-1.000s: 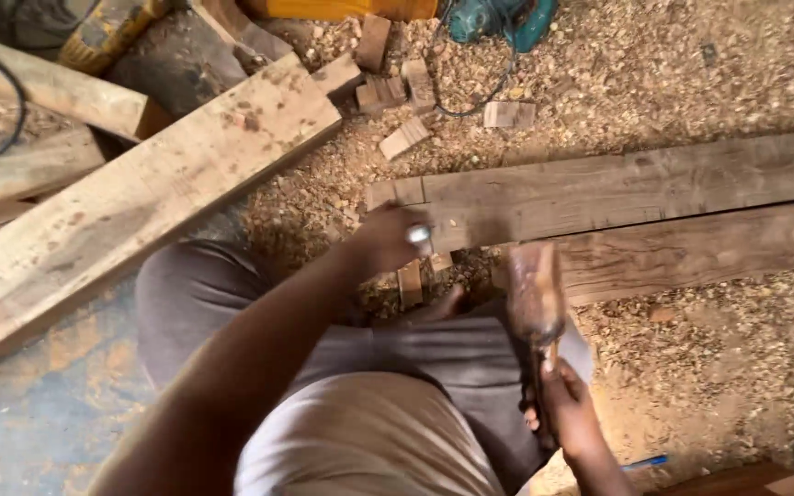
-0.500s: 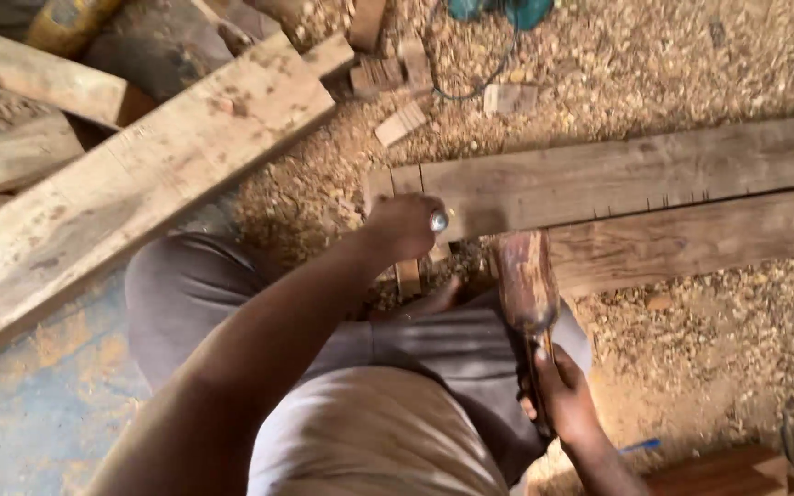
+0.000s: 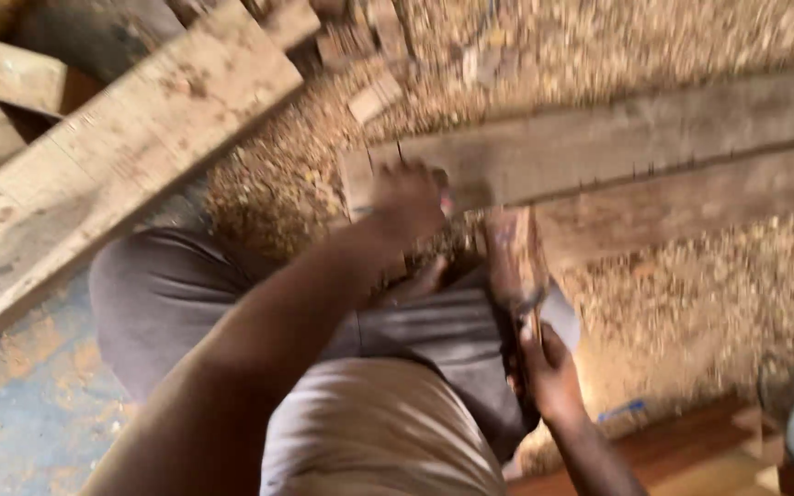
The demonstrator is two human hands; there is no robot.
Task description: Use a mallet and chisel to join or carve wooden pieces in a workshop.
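No packages, labels, signs, screens

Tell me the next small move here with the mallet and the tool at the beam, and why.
Probably bring the wooden mallet down onto the small tool the left hand steadies against the beam. The right hand grips the handle with the head raised beside that hand. The blur hides the tool's tip, so check aim first.

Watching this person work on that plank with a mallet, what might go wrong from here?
The left hand rests on the plank close to the wooden mallet held by the right hand, so a misjudged blow could hit fingers. Loose wood shavings cover the ground and could cause slipping.
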